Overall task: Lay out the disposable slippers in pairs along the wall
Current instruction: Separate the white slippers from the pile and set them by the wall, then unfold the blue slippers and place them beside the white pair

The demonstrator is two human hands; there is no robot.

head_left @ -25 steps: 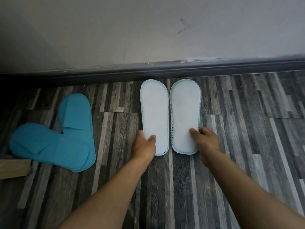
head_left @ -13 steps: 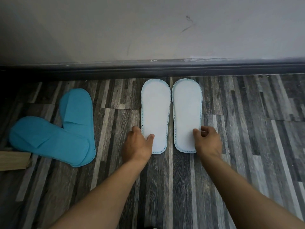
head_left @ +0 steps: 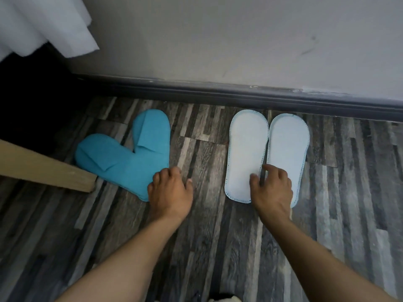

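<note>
Two pale blue-white slippers lie soles up and side by side near the skirting board, the left one [head_left: 245, 153] and the right one [head_left: 287, 149]. Two teal slippers lie crossed in a V to the left, one pointing at the wall [head_left: 152, 136], the other [head_left: 113, 164] angled left over it. My left hand [head_left: 170, 190] hovers at the heel end of the teal pair, fingers apart, holding nothing. My right hand [head_left: 272, 190] rests with spread fingers over the heels of the white pair.
A grey wall with a dark skirting board [head_left: 239, 94] runs across the back. A tan wooden board [head_left: 43, 166] juts in from the left, touching the teal slippers. White fabric [head_left: 43, 25] hangs at the top left. The floor is striped grey wood.
My left hand left the white slipper and moved left to the teal pair. My right hand shifted left across the white pair's heels. The view swung left.
</note>
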